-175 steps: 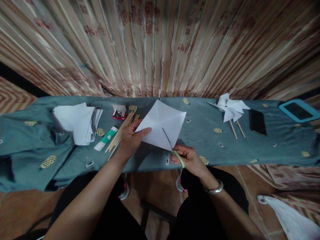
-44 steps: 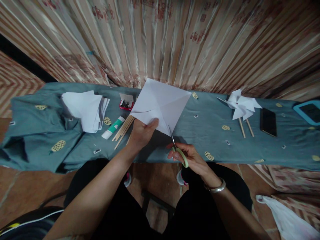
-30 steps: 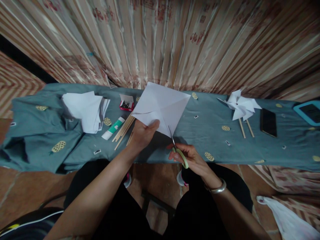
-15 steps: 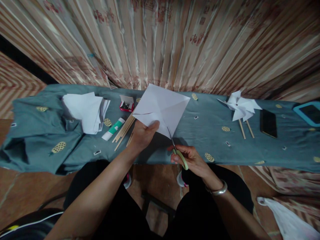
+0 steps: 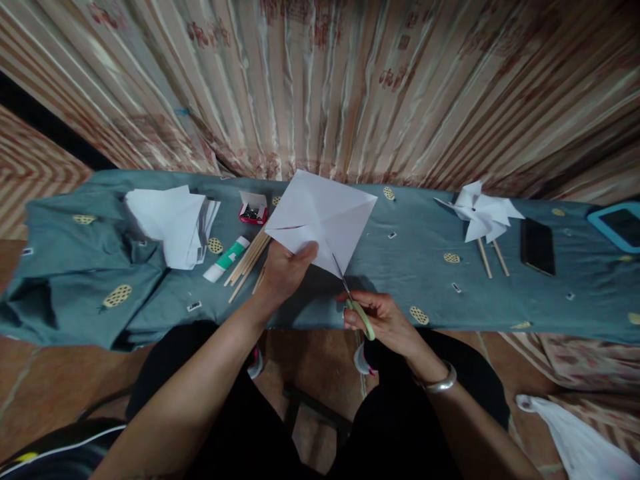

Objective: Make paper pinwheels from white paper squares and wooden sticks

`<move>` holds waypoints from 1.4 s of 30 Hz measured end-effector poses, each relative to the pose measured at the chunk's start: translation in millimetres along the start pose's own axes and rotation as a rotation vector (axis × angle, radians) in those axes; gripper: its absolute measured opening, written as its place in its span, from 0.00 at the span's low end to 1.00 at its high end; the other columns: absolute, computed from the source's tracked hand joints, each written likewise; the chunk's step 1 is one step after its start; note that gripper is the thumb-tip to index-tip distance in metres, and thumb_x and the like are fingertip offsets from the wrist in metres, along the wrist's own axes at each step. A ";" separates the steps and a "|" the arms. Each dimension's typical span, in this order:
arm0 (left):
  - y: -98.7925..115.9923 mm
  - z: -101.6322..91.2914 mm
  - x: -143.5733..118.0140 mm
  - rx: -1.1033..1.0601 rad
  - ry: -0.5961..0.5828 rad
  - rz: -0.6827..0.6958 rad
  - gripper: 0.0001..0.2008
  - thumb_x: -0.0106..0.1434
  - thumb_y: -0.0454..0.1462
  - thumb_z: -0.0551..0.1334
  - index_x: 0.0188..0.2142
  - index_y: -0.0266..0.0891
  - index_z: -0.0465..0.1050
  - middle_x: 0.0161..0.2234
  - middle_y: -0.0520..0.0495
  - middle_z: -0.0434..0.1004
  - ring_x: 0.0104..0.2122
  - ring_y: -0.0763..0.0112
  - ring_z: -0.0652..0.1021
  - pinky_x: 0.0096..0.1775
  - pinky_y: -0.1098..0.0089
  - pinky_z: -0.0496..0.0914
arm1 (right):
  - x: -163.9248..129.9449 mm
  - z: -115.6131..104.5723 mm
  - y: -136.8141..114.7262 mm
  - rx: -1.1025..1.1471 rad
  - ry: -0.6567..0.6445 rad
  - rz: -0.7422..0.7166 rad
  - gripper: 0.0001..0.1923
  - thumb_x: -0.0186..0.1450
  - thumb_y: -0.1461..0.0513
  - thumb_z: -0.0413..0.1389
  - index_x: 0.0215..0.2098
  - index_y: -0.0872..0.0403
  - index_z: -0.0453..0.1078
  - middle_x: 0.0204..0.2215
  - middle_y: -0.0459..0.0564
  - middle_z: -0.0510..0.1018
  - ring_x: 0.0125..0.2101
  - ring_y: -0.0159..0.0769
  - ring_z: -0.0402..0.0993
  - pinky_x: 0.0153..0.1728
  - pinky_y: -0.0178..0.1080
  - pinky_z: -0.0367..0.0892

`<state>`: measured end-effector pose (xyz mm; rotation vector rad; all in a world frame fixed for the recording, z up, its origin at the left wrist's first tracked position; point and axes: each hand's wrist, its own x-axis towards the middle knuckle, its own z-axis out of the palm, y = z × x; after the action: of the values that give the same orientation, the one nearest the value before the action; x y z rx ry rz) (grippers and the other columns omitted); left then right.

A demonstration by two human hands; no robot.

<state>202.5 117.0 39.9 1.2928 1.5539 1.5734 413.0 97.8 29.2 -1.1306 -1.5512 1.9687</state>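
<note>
My left hand (image 5: 284,268) pinches the near left part of a creased white paper square (image 5: 325,217) and holds it tilted above the table. A short cut shows near its left corner. My right hand (image 5: 385,320) grips green-handled scissors (image 5: 354,301), whose blades meet the paper's near corner. A silver bangle sits on my right wrist.
The table is covered by a teal patterned cloth (image 5: 410,287). On it lie a stack of white paper (image 5: 173,220), a glue stick (image 5: 227,258), wooden sticks (image 5: 247,261), a small red box (image 5: 253,208), finished paper pinwheels (image 5: 481,213), a phone (image 5: 537,245) and a blue-cased tablet (image 5: 617,227). A curtain hangs behind.
The paper has dropped a little since a second ago. The scissor blades have gone into its near corner and my right hand has shifted slightly down.
</note>
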 end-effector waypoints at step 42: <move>4.3 7.8 -8.7 -0.056 -0.082 -0.084 0.17 0.53 0.40 0.63 0.42 0.38 0.73 0.36 0.43 0.81 0.44 0.55 0.78 0.51 0.55 0.69 | 1.4 -1.7 -1.1 0.029 0.055 0.038 0.24 0.50 0.50 0.69 0.39 0.57 0.76 0.20 0.41 0.71 0.21 0.26 0.66 0.23 0.30 0.63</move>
<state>213.7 111.6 40.8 1.2301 1.4841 1.4826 413.3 100.2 29.6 -1.2005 -1.4793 1.9611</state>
